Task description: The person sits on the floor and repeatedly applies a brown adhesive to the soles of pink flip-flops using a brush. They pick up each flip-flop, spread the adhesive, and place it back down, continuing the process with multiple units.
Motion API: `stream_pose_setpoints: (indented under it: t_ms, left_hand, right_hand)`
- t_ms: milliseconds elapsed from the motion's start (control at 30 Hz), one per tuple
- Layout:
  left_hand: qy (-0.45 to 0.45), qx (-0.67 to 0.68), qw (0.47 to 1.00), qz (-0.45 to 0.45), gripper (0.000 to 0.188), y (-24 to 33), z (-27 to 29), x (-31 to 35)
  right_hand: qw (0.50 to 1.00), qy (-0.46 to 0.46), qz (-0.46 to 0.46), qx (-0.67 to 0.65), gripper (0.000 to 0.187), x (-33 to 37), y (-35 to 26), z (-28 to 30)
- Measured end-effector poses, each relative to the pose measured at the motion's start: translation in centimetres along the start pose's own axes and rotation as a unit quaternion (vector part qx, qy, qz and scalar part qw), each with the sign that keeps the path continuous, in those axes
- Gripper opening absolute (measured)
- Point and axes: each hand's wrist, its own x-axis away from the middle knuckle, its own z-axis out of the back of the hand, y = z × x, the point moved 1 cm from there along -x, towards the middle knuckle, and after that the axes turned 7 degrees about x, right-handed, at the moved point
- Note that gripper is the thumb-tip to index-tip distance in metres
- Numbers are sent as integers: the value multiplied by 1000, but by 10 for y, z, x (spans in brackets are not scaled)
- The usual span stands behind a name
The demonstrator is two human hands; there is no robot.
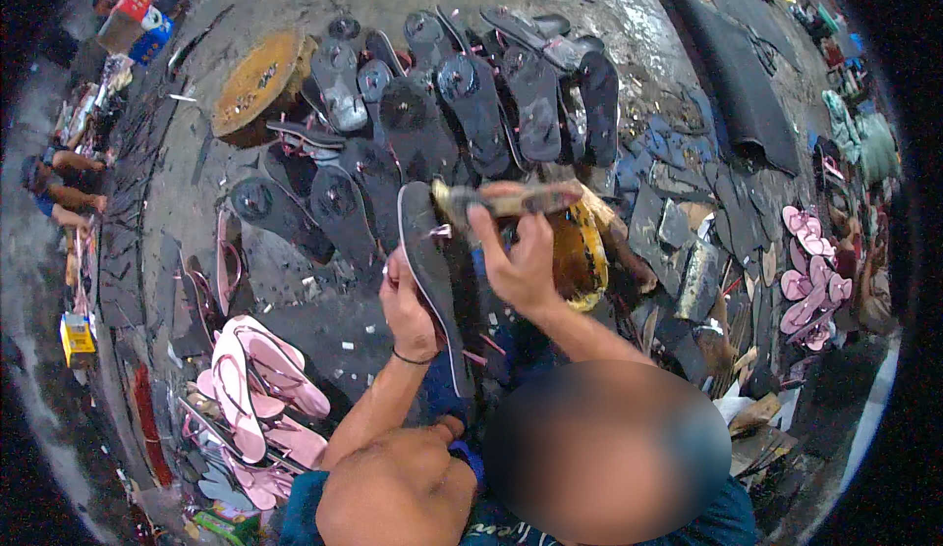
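My left hand [408,310] is closed around the edge of a dark flip-flop sole [428,269]. The sole stands tilted on its long side, with a light rim and small pink strap ends poking through. My right hand [521,259] grips a long tan-and-yellow smeared brush [509,199], slightly blurred. Its yellowish end is beside the upper part of the sole; whether they touch I cannot tell. Just right of that hand is a yellow-rimmed tub [601,286], partly hidden by it. In front of me, many dark soles [473,114] lie bottom up.
Pink flip-flops [234,389] are piled at my left, and more pink pairs [815,286] lie at far right. A rusty round stand [257,84] is at the back left. A rolled black sheet [732,80] and rubber scraps [668,178] lie right. Another person [64,183] sits far left.
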Motion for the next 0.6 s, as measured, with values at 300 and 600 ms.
stream_pose_setpoints:
  t_ms: [300, 600]
  left_hand:
    - [20, 170, 930, 325, 76, -18, 136, 60]
    - [-18, 61, 986, 155, 76, 36, 26, -11]
  right_hand:
    - [811, -91, -379, -436, 25, 2, 23, 27]
    - [980, -148, -95, -92, 27, 10, 8, -20]
